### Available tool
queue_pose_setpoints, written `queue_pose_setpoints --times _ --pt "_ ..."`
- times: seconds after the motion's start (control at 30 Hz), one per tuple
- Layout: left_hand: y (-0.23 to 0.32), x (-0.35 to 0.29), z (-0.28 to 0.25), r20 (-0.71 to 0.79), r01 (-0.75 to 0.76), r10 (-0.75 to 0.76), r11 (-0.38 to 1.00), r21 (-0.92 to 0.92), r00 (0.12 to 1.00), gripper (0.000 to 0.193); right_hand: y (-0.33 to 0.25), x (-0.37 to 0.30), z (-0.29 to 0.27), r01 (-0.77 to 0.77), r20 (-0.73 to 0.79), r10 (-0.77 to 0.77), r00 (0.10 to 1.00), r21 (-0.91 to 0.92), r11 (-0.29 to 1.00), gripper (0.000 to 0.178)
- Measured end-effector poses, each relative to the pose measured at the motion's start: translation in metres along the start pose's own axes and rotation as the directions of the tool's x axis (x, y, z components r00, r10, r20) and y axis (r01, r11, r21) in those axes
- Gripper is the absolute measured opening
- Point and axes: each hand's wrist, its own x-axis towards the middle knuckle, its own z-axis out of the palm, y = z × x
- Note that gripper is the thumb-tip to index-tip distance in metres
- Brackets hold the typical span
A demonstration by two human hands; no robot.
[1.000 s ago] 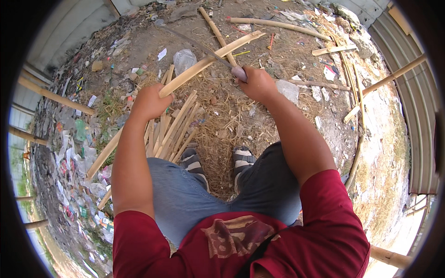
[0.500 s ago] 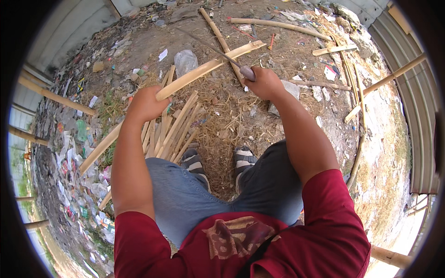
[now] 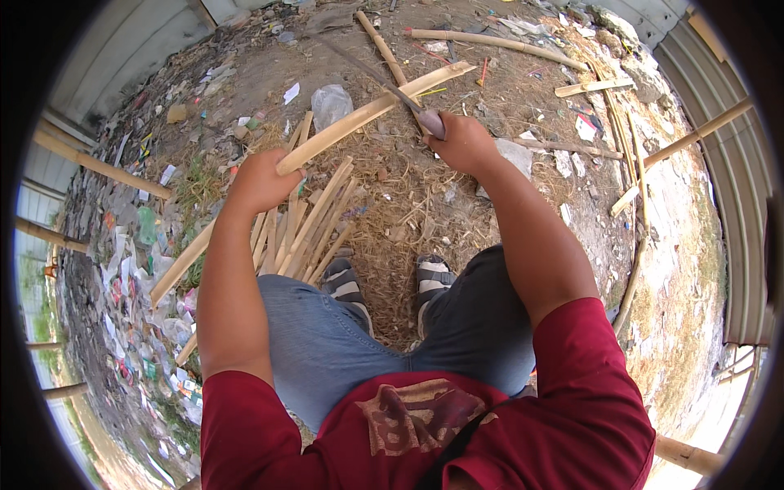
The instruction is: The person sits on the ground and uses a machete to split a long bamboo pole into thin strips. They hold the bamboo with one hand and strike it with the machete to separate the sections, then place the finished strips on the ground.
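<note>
My left hand (image 3: 265,181) is closed around a long, pale split bamboo strip (image 3: 347,126). The strip slants from behind my left forearm up to the right, its far end above the ground. In my closed right hand (image 3: 464,144) is the grey handle of a long-bladed knife (image 3: 357,65). Its dark, narrow blade points away to the upper left and crosses the strip near the strip's far end. Below my left hand, several split bamboo strips (image 3: 320,219) lie in a loose bundle beside my left leg.
A bamboo pole (image 3: 380,45) lies ahead, and a curved one (image 3: 498,39) stretches farther right. Near my left hand rests a clear plastic bag (image 3: 331,106). Litter covers the ground at left. Corrugated metal sheeting (image 3: 702,139) stands at right, with a slanting bamboo prop (image 3: 698,131).
The knife and my right hand have shifted slightly, with the blade still across the strip. Both hands keep their hold. The whole view has moved a little.
</note>
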Motion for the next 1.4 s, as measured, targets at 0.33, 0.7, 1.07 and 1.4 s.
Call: queue_pose_setpoints --times 0.33,0.7,1.07,1.4 --pt "-0.028 0.01 0.008 0.096 0.017 0.002 0.98 -0.196 0.995 0.039 0.027 0.01 0.0 -0.094 -0.094 0.1 0.991 0.068 0.993 0.026" --pt "0.001 0.012 0.022 0.006 -0.101 0.104 0.982 -0.157 0.995 0.044 -0.003 0.007 0.017 0.112 0.066 -0.116 0.991 0.057 0.992 0.021" --pt "-0.002 0.003 0.022 0.062 -0.086 0.091 0.993 -0.079 0.994 0.042 -0.013 0.001 0.008 0.132 0.004 -0.132 0.991 -0.07 0.989 0.023" --pt "-0.008 0.004 0.013 0.008 -0.037 0.039 0.99 -0.14 0.999 0.041 -0.045 -0.01 0.006 0.266 0.036 -0.264 0.964 -0.164 0.95 0.021"
